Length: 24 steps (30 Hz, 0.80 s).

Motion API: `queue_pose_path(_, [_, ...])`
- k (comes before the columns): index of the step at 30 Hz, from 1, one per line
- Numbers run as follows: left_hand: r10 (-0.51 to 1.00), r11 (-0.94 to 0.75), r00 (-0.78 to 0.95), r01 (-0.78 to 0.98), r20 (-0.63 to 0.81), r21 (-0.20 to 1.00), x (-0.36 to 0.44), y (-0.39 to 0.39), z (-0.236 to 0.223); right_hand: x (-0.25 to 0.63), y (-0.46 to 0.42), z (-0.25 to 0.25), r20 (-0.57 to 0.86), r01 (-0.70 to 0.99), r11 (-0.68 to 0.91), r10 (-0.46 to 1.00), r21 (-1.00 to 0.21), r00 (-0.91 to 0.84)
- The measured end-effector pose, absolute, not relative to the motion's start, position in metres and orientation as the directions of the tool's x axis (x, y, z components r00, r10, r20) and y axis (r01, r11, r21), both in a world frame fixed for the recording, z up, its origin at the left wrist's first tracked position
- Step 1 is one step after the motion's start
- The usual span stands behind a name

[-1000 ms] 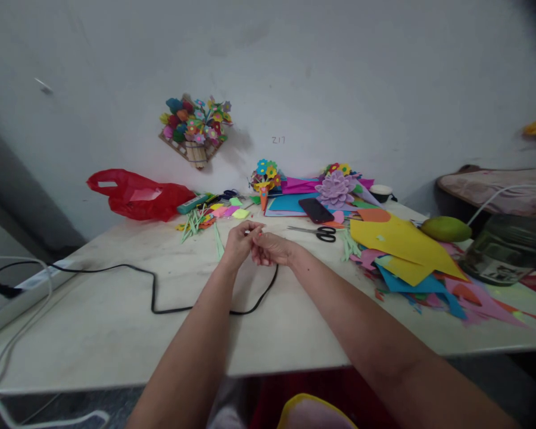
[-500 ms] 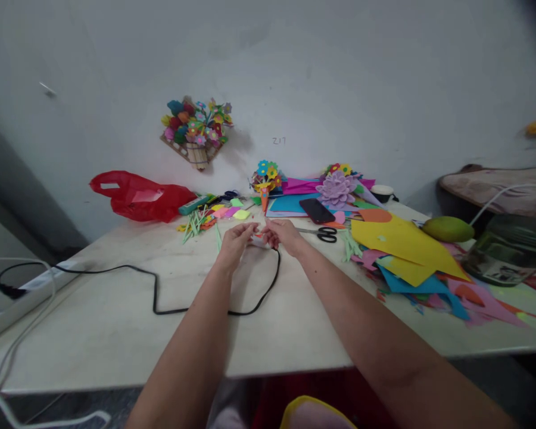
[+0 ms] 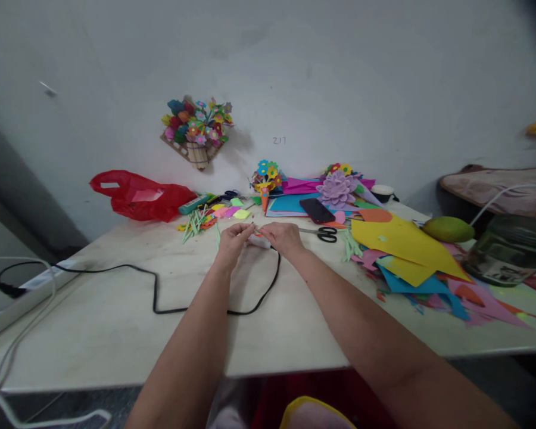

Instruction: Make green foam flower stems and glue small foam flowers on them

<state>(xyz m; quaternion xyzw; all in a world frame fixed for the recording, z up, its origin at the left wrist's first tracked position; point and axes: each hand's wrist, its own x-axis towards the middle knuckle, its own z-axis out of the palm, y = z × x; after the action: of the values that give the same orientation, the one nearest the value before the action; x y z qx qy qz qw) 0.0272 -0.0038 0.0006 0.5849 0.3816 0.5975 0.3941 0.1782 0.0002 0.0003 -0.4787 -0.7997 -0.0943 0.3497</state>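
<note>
Can see white corded device (image 3: pixel 261 242) between left hand (image 3: pixel 233 243) and right hand (image 3: pixel 287 237), partly covered below small orange patch (image 3: pixel 258 235); cannot tell if held or resting. Have drawn fingers (image 3: pixel 246 230) together at the tips since half a second ago, so probably working both hands at one spot; cannot tell if closed on anything. Can follow black cord (image 3: pixel 174 311) leftward over bench (image 3: pixel 116 345), with scissors (image 3: pixel 319 232) just beside right hand.
</note>
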Motion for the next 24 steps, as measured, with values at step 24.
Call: queue_pose_path(24, [0.907,-0.398,0.2,0.116,0.371,0.91,0.024,-0.006,0.001,0.191,0.007,0.004,0.633,0.859,0.512,0.672,-0.021,-0.385])
